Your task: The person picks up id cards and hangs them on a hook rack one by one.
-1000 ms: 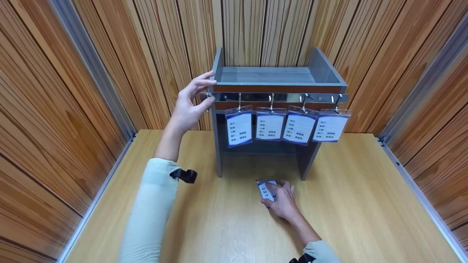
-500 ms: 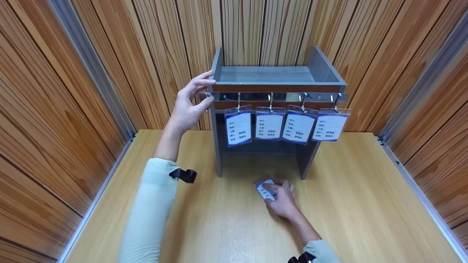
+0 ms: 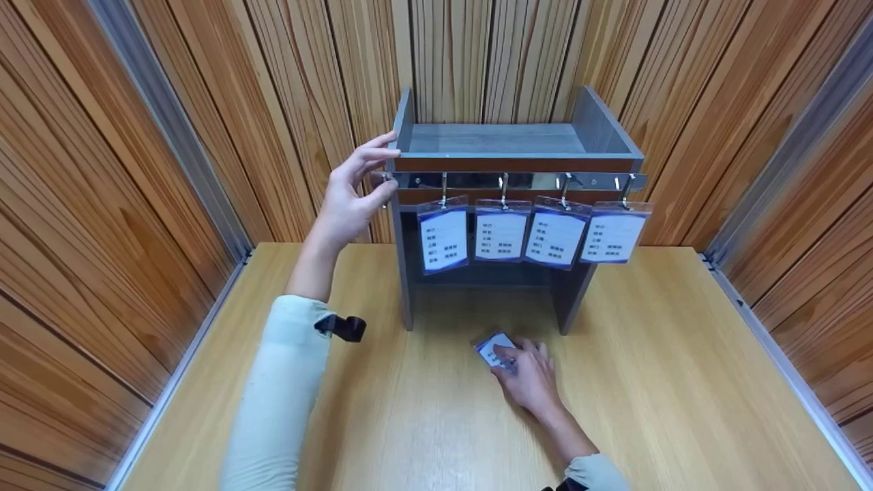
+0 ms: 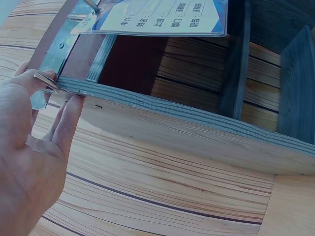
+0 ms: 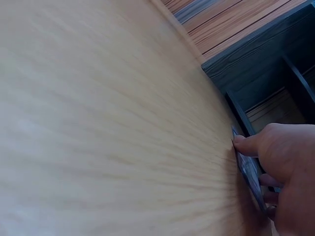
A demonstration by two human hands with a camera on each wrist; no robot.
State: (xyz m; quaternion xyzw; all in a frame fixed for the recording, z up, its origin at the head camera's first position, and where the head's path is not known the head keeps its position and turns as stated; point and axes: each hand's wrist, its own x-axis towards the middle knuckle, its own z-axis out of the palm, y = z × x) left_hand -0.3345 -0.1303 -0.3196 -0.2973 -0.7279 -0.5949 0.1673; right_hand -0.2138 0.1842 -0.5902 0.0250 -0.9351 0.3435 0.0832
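Observation:
My left hand (image 3: 349, 201) grips the left end of the metal hook rail (image 3: 470, 181) at the upper corner of a grey shelf (image 3: 576, 296). Its thumb lies at the rail's front by a bare hook (image 4: 47, 81), other fingers against the side panel. Several badges in clear holders hang in a row from the rail's other hooks, the leftmost badge (image 3: 443, 239) tilted. Low in front of the shelf, my right hand (image 3: 533, 382) pinches another badge (image 3: 492, 348) by its edge, thumb on one face. Fingers cover part of this badge (image 5: 247, 169).
The shelf stands on a light wooden table (image 3: 395, 423), close to the slatted back wall (image 3: 307, 82). Slatted walls with metal edge strips enclose the left and right sides. The shelf's open top tray (image 3: 498, 140) has raised side panels.
The badge in my right hand has turned slightly, its top tipping leftward, and shifted a little up and left. My left hand stays at the rail end.

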